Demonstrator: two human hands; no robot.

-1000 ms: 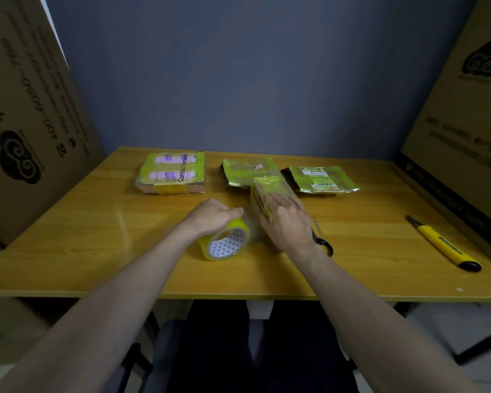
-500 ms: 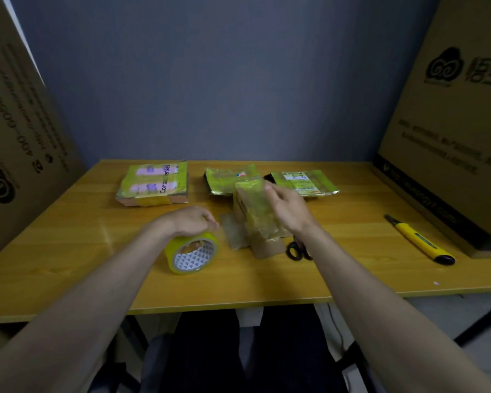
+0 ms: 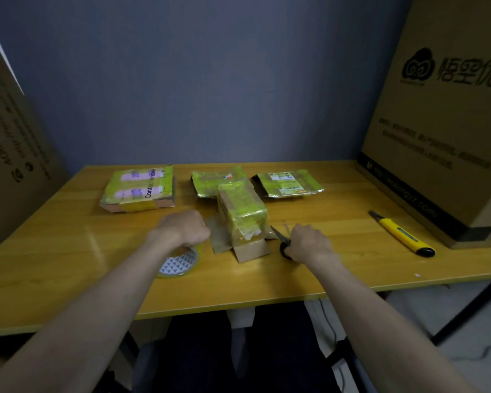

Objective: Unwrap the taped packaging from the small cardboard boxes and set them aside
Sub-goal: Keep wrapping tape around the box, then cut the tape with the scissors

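The small box (image 3: 243, 215), wrapped in yellow-green tape, stands upright mid-table (image 3: 68, 236) with nobody holding it. At its three o'clock, the person's right hand (image 3: 306, 245) closes round the black handles of the scissors (image 3: 281, 241), blades pointing to eleven o'clock, toward the box's base. At the box's nine o'clock, the left hand (image 3: 183, 229) sits curled over the tape roll (image 3: 179, 263); whether it truly grips the roll cannot be told. The step looks like taking up the scissors to cut the wrap. Done well, the left hand should come off the roll to brace the box, and the blade tip should slip under a tape edge and run along a seam, shallow, away from the fingers. Three flatter taped parcels (image 3: 139, 187) wait at twelve o'clock.
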